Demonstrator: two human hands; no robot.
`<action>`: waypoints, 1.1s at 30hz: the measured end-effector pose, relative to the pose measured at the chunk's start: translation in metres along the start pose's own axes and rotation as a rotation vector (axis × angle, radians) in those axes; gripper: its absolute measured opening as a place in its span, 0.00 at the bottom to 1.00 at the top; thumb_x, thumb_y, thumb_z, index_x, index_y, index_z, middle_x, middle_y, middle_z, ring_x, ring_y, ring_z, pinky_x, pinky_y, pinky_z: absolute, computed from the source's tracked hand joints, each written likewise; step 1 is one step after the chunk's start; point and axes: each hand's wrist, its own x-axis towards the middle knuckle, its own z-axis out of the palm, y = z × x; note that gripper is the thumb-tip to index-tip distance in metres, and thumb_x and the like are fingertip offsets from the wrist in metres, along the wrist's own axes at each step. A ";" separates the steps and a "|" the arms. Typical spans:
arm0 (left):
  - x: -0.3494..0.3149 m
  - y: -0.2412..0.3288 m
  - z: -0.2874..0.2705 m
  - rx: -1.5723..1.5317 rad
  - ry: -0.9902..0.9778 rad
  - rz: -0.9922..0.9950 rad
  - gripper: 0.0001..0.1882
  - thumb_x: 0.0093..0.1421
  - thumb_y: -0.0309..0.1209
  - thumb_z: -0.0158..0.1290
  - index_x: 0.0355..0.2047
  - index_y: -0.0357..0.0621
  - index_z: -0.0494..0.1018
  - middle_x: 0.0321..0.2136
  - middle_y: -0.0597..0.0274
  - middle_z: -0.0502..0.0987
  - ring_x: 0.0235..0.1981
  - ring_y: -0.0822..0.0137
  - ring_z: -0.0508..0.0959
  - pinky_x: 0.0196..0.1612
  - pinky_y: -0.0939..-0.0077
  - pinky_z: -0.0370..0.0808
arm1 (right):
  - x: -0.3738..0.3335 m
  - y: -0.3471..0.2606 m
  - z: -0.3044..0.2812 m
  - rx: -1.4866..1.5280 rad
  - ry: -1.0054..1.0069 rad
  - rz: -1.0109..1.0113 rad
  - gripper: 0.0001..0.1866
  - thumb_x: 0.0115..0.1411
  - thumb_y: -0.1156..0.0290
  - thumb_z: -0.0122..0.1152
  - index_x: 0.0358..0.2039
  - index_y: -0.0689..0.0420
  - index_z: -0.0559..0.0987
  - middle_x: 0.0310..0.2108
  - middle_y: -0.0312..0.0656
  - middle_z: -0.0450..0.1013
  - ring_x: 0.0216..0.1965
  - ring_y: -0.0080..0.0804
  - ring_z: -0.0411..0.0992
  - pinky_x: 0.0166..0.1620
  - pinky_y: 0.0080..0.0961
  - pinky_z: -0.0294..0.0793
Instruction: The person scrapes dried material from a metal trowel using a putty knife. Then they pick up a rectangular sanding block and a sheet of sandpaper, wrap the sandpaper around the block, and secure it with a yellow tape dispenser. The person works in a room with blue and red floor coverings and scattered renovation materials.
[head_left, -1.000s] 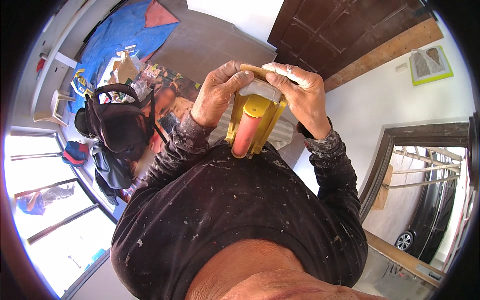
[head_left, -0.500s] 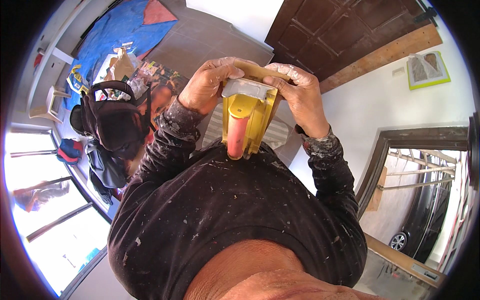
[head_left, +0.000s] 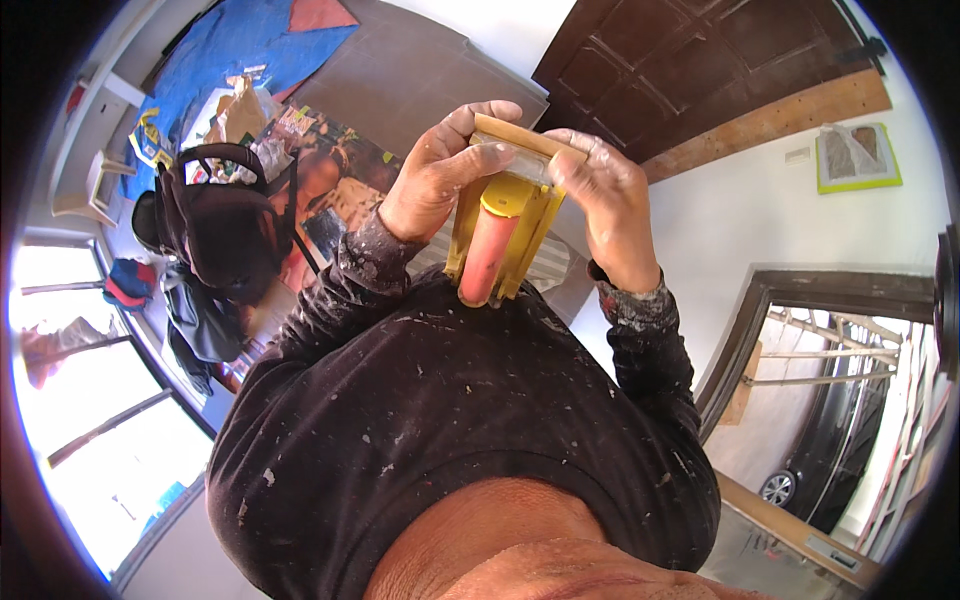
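In front of my chest is a yellow hand sander [head_left: 464, 232] with a red handle [head_left: 487, 255], its handle side facing up and its near end against my dark shirt. A tan strip that looks like sandpaper [head_left: 520, 135] folds over its far end, by a grey metal clamp plate [head_left: 528, 168]. My left hand [head_left: 440, 175] is closed on the far left corner, its thumb pressing the strip and plate. My right hand [head_left: 612, 205] grips the far right corner between thumb and fingers; its thumb is slightly blurred. White dust covers the fingers of both hands.
To the left, a black backpack [head_left: 225, 225] stands by a printed sheet [head_left: 345, 160] and a blue tarp [head_left: 215, 65]. A brown panelled door [head_left: 680, 70] lies ahead right. On the right wall, a framed opening [head_left: 765, 290] shows a dark car [head_left: 835, 440] outside.
The sander's far end has tipped, and the strip now stands up over the edge. My left thumb has slid right onto the plate; my right thumb has shifted to the strip's right end.
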 end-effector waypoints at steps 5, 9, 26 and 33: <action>-0.007 -0.001 0.007 0.273 0.039 0.051 0.20 0.61 0.35 0.60 0.49 0.37 0.72 0.40 0.62 0.77 0.42 0.73 0.76 0.49 0.77 0.73 | -0.010 0.009 0.000 -0.088 0.044 -0.094 0.22 0.59 0.65 0.70 0.48 0.67 0.77 0.42 0.42 0.76 0.44 0.24 0.73 0.49 0.20 0.72; -0.007 -0.006 0.009 0.459 0.070 0.143 0.19 0.60 0.37 0.62 0.45 0.38 0.75 0.35 0.65 0.78 0.36 0.76 0.76 0.43 0.80 0.74 | -0.012 0.019 -0.005 -0.092 0.089 -0.111 0.21 0.58 0.66 0.71 0.47 0.65 0.78 0.42 0.41 0.77 0.44 0.24 0.73 0.49 0.21 0.72; 0.008 0.032 -0.003 0.432 -0.071 -0.047 0.09 0.61 0.30 0.56 0.38 0.39 0.79 0.30 0.68 0.79 0.31 0.79 0.74 0.35 0.84 0.69 | -0.004 -0.002 -0.002 -0.053 0.054 -0.030 0.16 0.60 0.69 0.66 0.43 0.69 0.80 0.33 0.39 0.78 0.35 0.20 0.74 0.43 0.18 0.72; -0.001 0.009 0.013 -0.038 0.072 -0.113 0.15 0.60 0.25 0.49 0.46 0.33 0.73 0.39 0.56 0.79 0.40 0.68 0.78 0.47 0.77 0.73 | 0.002 0.007 -0.009 0.111 0.052 0.123 0.17 0.63 0.67 0.63 0.44 0.69 0.80 0.34 0.40 0.78 0.35 0.23 0.76 0.38 0.21 0.77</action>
